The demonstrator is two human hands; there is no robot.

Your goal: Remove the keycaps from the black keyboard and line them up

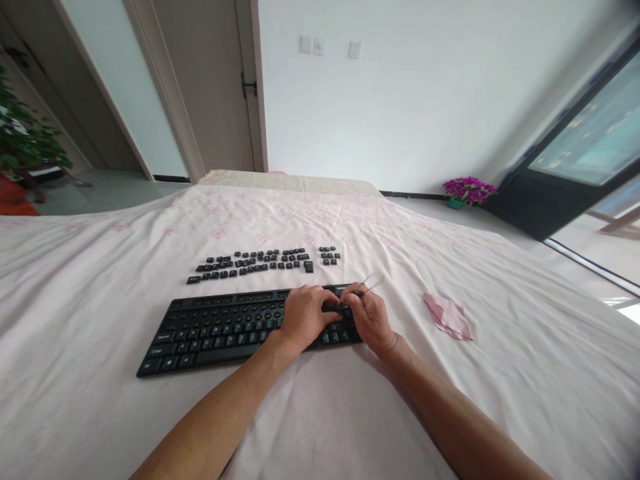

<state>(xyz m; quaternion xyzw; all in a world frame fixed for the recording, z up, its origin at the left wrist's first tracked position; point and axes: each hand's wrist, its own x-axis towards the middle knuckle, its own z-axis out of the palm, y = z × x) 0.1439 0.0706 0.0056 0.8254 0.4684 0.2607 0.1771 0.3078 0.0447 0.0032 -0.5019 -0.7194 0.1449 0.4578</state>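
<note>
A black keyboard (215, 340) lies on the pink cloth, its upper rows on the left without keycaps and its lower rows still capped. Over its right part, my left hand (307, 315) has thumb and forefinger bent together at the keys; what they hold, if anything, is hidden. Close beside it, my right hand (371, 317) is closed on a thin wire tool (373, 281), whose loops stick out above the fingers. The tool's other end is hidden at the keys. Behind the keyboard, loose black keycaps (260, 268) lie in several rows, with a smaller group to the right.
The pale pink flowered cloth (150, 267) covers the wide surface and is wrinkled. A folded pink cloth (449, 317) lies to the right. Beyond are a wall, doors, a green plant (25, 133) at the left and magenta flowers (469, 190) on the floor.
</note>
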